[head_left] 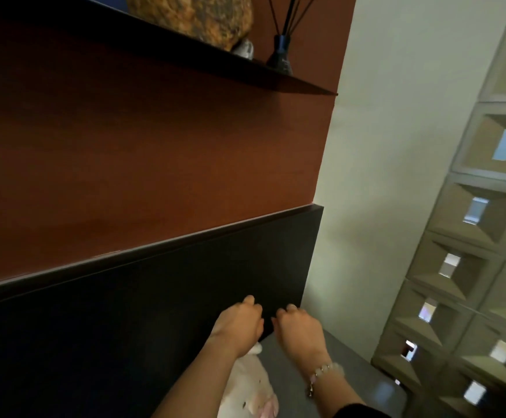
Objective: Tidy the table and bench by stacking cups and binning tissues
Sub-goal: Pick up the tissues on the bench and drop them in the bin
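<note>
No cup or tissue shows in this tilted head view. My left hand (239,325) and my right hand (298,330) are held close together, backs toward me, fingers curled in. Both sit at the lower right corner of a black panel (155,297), one on each side of its bottom edge. Nothing can be seen inside either hand, and the fingertips are hidden behind the knuckles. A bead bracelet (321,372) circles my right wrist.
A white soft object with pink patches (251,387) lies on a grey surface (336,351) under my left forearm. Above the panel are a brown wall (155,146) and a dark shelf (245,64) holding a reed diffuser (280,52) and a mottled rock (194,16). A patterned block wall (471,236) stands on the right.
</note>
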Available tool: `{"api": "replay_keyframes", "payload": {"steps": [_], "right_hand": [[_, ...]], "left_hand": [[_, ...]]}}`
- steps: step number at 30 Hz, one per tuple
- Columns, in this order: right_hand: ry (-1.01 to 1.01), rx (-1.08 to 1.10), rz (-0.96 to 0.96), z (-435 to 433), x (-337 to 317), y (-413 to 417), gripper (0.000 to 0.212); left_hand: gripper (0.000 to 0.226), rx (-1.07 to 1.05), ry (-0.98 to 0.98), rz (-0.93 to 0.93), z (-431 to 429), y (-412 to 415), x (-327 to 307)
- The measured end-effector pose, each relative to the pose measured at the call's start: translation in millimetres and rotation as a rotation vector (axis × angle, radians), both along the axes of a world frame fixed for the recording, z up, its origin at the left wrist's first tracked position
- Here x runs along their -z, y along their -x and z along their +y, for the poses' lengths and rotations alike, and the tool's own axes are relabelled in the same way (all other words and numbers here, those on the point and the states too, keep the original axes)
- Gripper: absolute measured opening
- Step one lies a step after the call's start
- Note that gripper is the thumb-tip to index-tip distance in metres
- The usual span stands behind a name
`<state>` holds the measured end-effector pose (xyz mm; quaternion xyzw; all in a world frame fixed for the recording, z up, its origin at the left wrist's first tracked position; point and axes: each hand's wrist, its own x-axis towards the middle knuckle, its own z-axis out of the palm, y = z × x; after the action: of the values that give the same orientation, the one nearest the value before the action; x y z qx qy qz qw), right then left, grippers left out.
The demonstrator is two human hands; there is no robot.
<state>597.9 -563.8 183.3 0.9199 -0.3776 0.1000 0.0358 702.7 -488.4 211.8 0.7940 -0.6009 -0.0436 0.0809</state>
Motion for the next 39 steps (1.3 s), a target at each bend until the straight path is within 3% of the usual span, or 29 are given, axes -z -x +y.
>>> {"api": "replay_keyframes", "payload": {"steps": [8, 14, 24, 33, 39], "right_hand": [[0.115, 0.032, 0.007, 51.5, -26.7, -5.9, 0.033], [0.089, 0.066, 0.041, 69.0, -31.1, 0.3, 0.031], [0.017, 0.105, 0.013, 33.3, -26.8, 26.0, 0.025], [-0.205, 0.11, -0.048, -42.4, -1.0, 36.8, 0.034], [-0.177, 0.158, -0.088, -90.3, 22.9, 58.6, 0.038]], "left_hand": [[0.03, 0.044, 0.066, 0.027, 62.5, -17.3, -22.4], [0.029, 0.082, 0.084, 0.005, 72.9, -13.1, -25.4], [0.029, 0.05, 0.102, -0.082, 22.4, 23.5, -14.8], [0.029, 0.051, -0.1, -0.163, -51.3, 34.0, -4.9], [0.024, 0.069, -0.193, -0.142, -95.9, 42.0, 23.8]]}}
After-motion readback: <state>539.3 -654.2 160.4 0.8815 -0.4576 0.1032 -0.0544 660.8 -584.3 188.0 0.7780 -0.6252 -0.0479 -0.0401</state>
